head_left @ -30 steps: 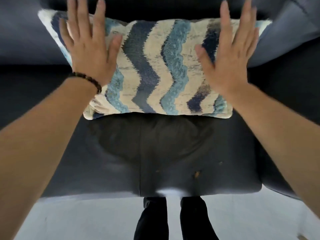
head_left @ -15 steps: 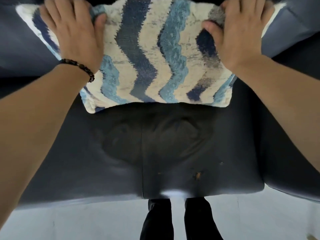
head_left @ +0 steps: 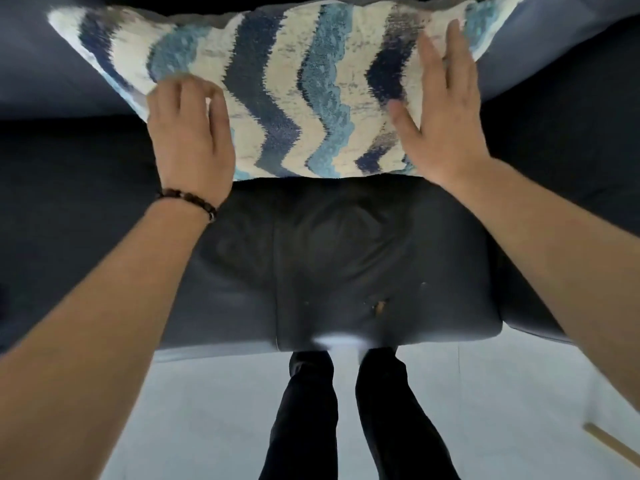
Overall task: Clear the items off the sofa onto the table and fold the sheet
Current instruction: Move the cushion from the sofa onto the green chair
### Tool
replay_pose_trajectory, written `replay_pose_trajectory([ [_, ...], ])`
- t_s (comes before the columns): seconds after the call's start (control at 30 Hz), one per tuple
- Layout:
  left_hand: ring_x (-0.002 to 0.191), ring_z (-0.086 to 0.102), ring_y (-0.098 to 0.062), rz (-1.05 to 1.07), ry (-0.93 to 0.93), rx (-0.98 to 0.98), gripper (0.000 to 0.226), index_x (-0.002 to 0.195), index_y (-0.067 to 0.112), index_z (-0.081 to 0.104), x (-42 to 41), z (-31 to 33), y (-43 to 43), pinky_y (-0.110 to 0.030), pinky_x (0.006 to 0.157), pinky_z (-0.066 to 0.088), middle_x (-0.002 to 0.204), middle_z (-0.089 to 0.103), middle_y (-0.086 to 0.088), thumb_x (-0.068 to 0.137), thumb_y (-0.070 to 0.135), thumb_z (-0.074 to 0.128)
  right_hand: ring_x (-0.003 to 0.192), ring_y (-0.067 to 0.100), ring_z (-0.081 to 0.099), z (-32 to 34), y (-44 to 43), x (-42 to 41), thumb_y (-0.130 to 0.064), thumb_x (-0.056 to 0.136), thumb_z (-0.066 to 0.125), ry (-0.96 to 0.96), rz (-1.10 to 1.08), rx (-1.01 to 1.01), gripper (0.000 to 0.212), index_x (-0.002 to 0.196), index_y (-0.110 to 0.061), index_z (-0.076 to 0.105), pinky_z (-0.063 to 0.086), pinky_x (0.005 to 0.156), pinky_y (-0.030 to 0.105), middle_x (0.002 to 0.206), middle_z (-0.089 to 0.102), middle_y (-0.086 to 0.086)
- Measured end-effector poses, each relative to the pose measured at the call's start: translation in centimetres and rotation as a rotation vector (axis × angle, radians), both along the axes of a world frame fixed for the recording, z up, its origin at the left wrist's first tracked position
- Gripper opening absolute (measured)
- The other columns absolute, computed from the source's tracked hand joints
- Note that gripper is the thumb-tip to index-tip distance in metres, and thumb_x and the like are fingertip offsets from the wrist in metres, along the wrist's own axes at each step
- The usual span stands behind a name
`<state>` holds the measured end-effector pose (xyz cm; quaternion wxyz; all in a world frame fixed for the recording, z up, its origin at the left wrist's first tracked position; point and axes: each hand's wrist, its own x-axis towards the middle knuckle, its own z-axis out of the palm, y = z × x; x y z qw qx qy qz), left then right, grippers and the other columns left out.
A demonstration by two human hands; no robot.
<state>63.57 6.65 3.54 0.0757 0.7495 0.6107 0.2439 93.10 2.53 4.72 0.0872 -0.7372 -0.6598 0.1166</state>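
Blue-and-cream cushion (head_left: 277,91): zigzag stripes of navy, light blue and cream. It stands tilted at the rear of the sofa, with its lower edge on the seat and its top leaning against the backrest.
Left hand (head_left: 190,140): lies over the cushion's lower left corner, with the back of the hand towards the camera. Its fingers (head_left: 194,95) are bent at the knuckles and held close together, tips on the fabric. They are blurred, so it cannot be told whether they pinch the cloth or only touch it.
Right hand (head_left: 446,123): lies flat against the right part of the cushion. Its fingers (head_left: 457,57) are straight, nearly pressed together and point upward, with the thumb spread wide towards the middle. It grips nothing.
Bracelet (head_left: 188,199): dark beads round the left wrist.
Sofa seat (head_left: 346,254): dark leather, creased in the middle, with a small brownish worn spot (head_left: 381,308) near the front edge.
Backrest (head_left: 52,64): dark blue-grey, showing on both sides of the cushion.
Legs (head_left: 304,410): in dark trousers, standing on the floor right at the seat's front edge.
Floor (head_left: 502,393): pale and smooth.
Wooden strip (head_left: 609,445): lies on the floor in the lower right corner, well apart from the legs.
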Motion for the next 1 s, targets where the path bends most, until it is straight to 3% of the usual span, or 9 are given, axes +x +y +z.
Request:
replay_pose_trajectory([
  [0.1, 0.105, 0.052, -0.028, 0.079, -0.195, -0.200, 0.028, 0.117, 0.005, 0.057, 1.2, 2.8, -10.6, -0.038, 0.093, 0.043, 0.114, 0.057, -0.014, 0.101, 0.022, 0.042, 0.149, 0.027, 0.017, 2.0, -8.7, -0.7, -0.045, 0.101, 0.044, 0.273, -0.087, -0.109, 0.065, 0.153, -0.011, 0.025, 0.025, 0.119, 0.044, 0.161, 0.017, 0.015],
  [0.2, 0.120, 0.048, -0.019, 0.161, -0.318, -0.480, 0.037, 0.133, 0.010, 0.049, 2.4, 8.0, -21.1, -0.032, 0.103, 0.038, 0.129, 0.053, -0.004, 0.100, 0.026, 0.042, 0.145, 0.013, 0.027, 6.5, -17.5, -1.1, -0.047, 0.099, 0.045, 0.482, -0.163, -0.278, 0.061, 0.149, -0.016, 0.033, 0.028, 0.118, 0.039, 0.155, 0.032, 0.003],
  [0.33, 0.127, 0.041, -0.004, 0.261, -0.349, -0.626, 0.047, 0.140, 0.021, 0.041, 3.7, 17.4, -29.8, -0.028, 0.107, 0.035, 0.135, 0.045, 0.013, 0.097, 0.039, 0.037, 0.135, -0.001, 0.036, 16.0, -25.3, -0.5, -0.048, 0.096, 0.045, 0.575, -0.238, -0.317, 0.052, 0.144, -0.027, 0.041, 0.028, 0.112, 0.015, 0.141, 0.041, -0.019],
  [0.4, 0.125, 0.043, -0.006, 0.302, -0.351, -0.587, 0.048, 0.139, 0.020, 0.042, 3.7, 22.6, -31.9, -0.029, 0.104, 0.035, 0.134, 0.047, 0.011, 0.095, 0.041, 0.036, 0.132, -0.001, 0.039, 21.1, -27.6, 0.2, -0.048, 0.094, 0.046, 0.584, -0.252, -0.267, 0.050, 0.141, -0.029, 0.045, 0.027, 0.105, 0.006, 0.135, 0.044, -0.021],
  [0.53, 0.124, 0.046, -0.013, 0.398, -0.389, -0.394, 0.046, 0.138, 0.015, 0.044, 2.9, 33.0, -33.9, -0.031, 0.102, 0.037, 0.134, 0.050, 0.004, 0.097, 0.035, 0.042, 0.122, 0.001, 0.045, 30.7, -29.0, 2.0, -0.045, 0.093, 0.049, 0.599, -0.194, -0.118, 0.049, 0.140, -0.030, 0.045, 0.039, 0.103, 0.028, 0.126, 0.039, -0.036],
  [0.7, 0.120, 0.051, -0.016, 0.525, -0.396, -0.059, 0.042, 0.136, 0.013, 0.045, 0.7, 43.6, -36.3, -0.030, 0.097, 0.040, 0.131, 0.051, 0.003, 0.098, 0.029, 0.047, 0.122, 0.002, 0.048, 40.0, -26.7, 2.8, -0.037, 0.094, 0.053, 0.666, -0.037, 0.162, 0.050, 0.140, -0.023, 0.045, 0.043, 0.099, 0.026, 0.133, 0.046, -0.014],
  [0.83, 0.116, 0.052, -0.015, 0.667, -0.380, 0.112, 0.047, 0.136, 0.014, 0.044, -1.3, 47.7, -39.2, -0.032, 0.096, 0.041, 0.129, 0.050, 0.004, 0.094, 0.034, 0.045, 0.122, 0.004, 0.048, 44.1, -24.5, 1.8, -0.035, 0.093, 0.055, 0.736, 0.077, 0.302, 0.049, 0.139, -0.019, 0.046, 0.043, 0.098, 0.015, 0.131, 0.046, -0.013],
  [1.0, 0.115, 0.054, -0.020, 0.882, -0.408, 0.093, 0.042, 0.136, 0.021, 0.042, -2.7, 47.9, -45.1, -0.038, 0.094, 0.044, 0.131, 0.051, 0.002, 0.097, 0.035, 0.047, 0.120, 0.009, 0.050, 43.2, -25.7, -1.7, -0.035, 0.093, 0.057, 0.799, 0.143, 0.202, 0.049, 0.139, -0.023, 0.044, 0.047, 0.098, 0.034, 0.133, 0.047, -0.010],
])
